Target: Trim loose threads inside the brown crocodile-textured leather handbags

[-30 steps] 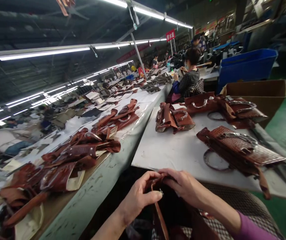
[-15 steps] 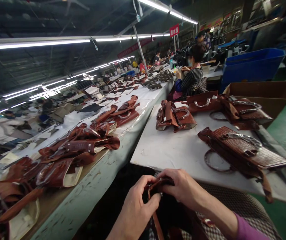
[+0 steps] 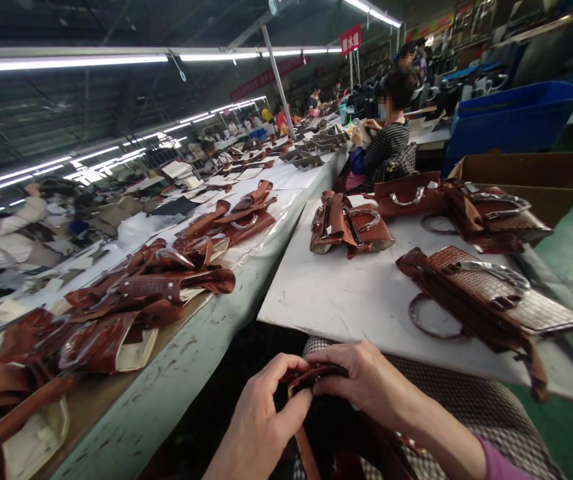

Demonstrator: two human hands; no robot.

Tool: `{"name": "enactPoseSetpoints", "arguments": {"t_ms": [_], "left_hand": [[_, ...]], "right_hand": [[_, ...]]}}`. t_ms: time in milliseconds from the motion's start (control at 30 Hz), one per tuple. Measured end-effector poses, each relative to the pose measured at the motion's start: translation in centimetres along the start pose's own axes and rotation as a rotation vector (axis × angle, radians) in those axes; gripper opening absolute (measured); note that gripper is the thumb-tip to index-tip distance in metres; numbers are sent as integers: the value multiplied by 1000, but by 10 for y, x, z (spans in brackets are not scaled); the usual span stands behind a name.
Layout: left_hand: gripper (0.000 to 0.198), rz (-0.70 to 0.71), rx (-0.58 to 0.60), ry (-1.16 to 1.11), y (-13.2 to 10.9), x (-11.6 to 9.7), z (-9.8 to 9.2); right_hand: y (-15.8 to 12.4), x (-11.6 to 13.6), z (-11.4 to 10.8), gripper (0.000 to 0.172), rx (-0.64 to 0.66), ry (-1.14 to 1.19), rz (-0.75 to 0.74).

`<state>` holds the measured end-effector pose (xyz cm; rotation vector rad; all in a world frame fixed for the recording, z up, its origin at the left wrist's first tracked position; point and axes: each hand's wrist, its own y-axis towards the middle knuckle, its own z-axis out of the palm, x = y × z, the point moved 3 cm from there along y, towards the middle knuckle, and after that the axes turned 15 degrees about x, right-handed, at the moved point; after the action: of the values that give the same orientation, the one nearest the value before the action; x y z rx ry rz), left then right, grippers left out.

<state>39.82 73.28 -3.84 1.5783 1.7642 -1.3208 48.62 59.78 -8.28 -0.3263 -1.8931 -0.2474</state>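
Over my lap, a brown leather bag is held at its upper edge; most of its body lies in dark shadow or behind my hands. My left hand pinches the edge between thumb and fingers from the left. On the right, my right hand grips the same edge, its thumb tucked underneath and its fingers folded over the top. The two hands are close together, their fingertips almost meeting. A crocodile-patterned brown handbag with a wrapped handle lies on the white board to the right.
More brown bags rest at the back of the white board. On the long table at left, several bag pieces are heaped. A cardboard box and a blue bin stand behind. A co-worker sits ahead.
The view has tilted and shifted slightly. Both my hands keep hold of the bag's edge, with the edge now turned a little flatter between them.
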Motion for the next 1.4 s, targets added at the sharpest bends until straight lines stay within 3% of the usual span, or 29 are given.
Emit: {"name": "enactPoseSetpoints", "arguments": {"t_ms": [300, 667, 967, 1200, 1400], "left_hand": [[15, 3, -2, 55, -1, 5, -1], [16, 16, -60, 87, -2, 7, 2], [18, 67, -104, 206, -1, 12, -4], [16, 103, 32, 336, 10, 6, -11], [16, 150, 39, 375, 19, 1, -9]], "right_hand": [[4, -2, 8, 29, -60, -201, 33], [9, -12, 14, 36, -129, -219, 172], [16, -17, 14, 27, -117, -234, 198], [16, -17, 13, 26, -142, -264, 171], [11, -19, 13, 20, -172, -261, 172]]}}
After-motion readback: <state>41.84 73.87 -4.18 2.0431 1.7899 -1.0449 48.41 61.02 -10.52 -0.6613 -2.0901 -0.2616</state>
